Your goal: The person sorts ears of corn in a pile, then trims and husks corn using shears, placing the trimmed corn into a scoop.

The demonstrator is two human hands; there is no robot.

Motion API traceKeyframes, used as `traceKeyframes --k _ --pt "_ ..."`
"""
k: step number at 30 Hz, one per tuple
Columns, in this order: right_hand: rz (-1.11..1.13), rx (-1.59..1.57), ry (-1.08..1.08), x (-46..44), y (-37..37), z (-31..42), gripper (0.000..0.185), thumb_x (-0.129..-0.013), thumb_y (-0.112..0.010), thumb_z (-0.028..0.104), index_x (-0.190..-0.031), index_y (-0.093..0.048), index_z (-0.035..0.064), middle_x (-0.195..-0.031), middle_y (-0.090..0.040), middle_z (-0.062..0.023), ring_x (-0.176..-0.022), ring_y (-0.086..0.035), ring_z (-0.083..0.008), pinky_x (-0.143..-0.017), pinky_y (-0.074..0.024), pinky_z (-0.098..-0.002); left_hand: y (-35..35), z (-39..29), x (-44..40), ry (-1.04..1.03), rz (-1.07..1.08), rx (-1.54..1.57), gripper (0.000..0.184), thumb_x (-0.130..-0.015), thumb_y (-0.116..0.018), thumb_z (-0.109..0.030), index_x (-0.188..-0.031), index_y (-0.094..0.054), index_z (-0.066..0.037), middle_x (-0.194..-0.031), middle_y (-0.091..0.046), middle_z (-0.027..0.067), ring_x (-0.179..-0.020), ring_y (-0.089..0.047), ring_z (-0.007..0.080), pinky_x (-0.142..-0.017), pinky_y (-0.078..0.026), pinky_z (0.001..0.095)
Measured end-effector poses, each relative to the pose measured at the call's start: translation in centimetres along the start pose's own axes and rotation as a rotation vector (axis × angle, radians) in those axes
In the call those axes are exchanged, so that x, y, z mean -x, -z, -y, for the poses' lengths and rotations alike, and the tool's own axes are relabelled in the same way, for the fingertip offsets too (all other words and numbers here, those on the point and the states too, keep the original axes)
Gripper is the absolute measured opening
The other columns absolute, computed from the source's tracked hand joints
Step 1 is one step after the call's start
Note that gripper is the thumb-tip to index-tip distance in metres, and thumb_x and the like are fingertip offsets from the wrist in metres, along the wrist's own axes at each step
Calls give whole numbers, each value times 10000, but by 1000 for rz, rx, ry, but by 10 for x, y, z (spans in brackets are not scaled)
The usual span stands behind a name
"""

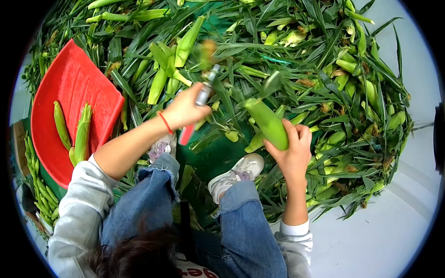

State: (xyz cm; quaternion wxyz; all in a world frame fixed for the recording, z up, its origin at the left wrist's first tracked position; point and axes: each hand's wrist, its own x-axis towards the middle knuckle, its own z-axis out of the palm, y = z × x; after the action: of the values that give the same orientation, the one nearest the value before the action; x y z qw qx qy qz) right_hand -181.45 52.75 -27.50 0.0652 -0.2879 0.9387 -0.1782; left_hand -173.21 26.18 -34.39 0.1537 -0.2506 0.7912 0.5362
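Note:
My right hand [293, 150] is closed round the lower end of an ear of corn [266, 121] in its green husk, which tilts up to the left. Dark green leaf bits [272, 85] blur at the ear's top. In my left hand [187, 109], fingers closed, is a slim red-handled knife [202, 95]; its silver part points up and its red end shows below the fist. Motion smears the knife, and the fingers hide its middle. A blurred green and brown scrap [207, 50] is above it. Husked ears [187, 42] lie beyond my left hand.
A red scoop-like tray [111, 118] at left holds several green ears. Corn leaves and husks [320, 60] heap in an arc ahead and to the right, over a green mat [218, 160]. Green pods or stalks [45, 197] lie far left. My white shoes [238, 176] stand close by.

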Motion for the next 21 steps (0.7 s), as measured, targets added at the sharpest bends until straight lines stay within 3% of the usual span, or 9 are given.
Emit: traceKeyframes --k 3,6,8,10,12,14,16,18,21 --pt "146 -740 -204 2 -13 -27 559 -687 -776 179 -1170 -547 17 -1085 -545 -108 -979 -550 -231 -838 -452 -314 5 11 15 7 353 504 556 -723 -570 -37 -1247 -383 -40 -929 -525 72 -777 -563 159 -672 -479 317" --pt "383 -1696 -496 4 -31 -19 466 -891 -536 319 -1213 -491 -16 -1074 -599 -149 -940 -616 -269 -840 -503 -378 -19 -12 34 -135 662 635 746 -719 -575 -29 -1390 -251 -68 -1027 -486 57 -848 -493 119 -703 -422 231" --pt "582 -1807 -582 9 -41 -9 542 -920 -345 442 -1167 -505 -13 -1016 -607 -166 -826 -636 -294 -721 -539 -422 -29 -30 34 -150 695 709 826 -725 -625 -77 -1421 -180 -50 -1173 -459 87 -1100 -453 187 -902 -406 287" --pt "719 -1887 -602 9 -51 -8 594 -916 -284 485 -1138 -515 -14 -987 -607 -168 -771 -636 -298 -670 -544 -422 -37 -48 19 -391 311 562 649 -726 -621 -67 -1321 -361 -58 -1004 -535 62 -943 -527 150 -792 -453 287" --pt "710 -1975 -651 7 -47 -6 657 -895 -246 538 -1115 -526 -15 -956 -606 -166 -741 -630 -298 -641 -538 -411 -41 -41 -3 -292 128 456 496 -745 -600 -56 -1220 -459 -65 -934 -547 27 -780 -536 89 -657 -469 262" --pt "711 -2073 -671 9 -35 -4 675 -887 -249 559 -1104 -530 -15 -948 -609 -167 -739 -630 -294 -649 -534 -404 -21 -24 -42 22 -111 974 324 -796 -628 -107 -1099 -515 -78 -925 -583 37 -804 -595 141 -648 -508 294" --pt "637 -2023 -755 12 -37 -6 649 -915 -254 535 -1127 -521 -18 -959 -613 -161 -739 -629 -293 -691 -527 -411 7 -13 -44 214 -43 1244 313 -830 -662 -207 -1078 -505 -97 -1023 -599 68 -890 -619 186 -677 -528 314" --pt "355 -1675 -930 1 -35 18 574 -969 -280 444 -1233 -466 -30 -1140 -568 -172 -968 -600 -299 -844 -492 -413 6 -25 2 278 141 1032 415 -829 -680 -291 -1134 -488 -85 -1094 -595 93 -952 -610 193 -722 -524 318" --pt "210 -1592 -518 5 -59 61 526 -990 -339 366 -1361 -364 -5 -1372 -398 -164 -1293 -348 -258 -1058 -298 -376 -15 -18 47 28 204 905 534 -820 -683 -277 -1233 -440 -42 -1129 -579 98 -976 -597 183 -790 -502 312"
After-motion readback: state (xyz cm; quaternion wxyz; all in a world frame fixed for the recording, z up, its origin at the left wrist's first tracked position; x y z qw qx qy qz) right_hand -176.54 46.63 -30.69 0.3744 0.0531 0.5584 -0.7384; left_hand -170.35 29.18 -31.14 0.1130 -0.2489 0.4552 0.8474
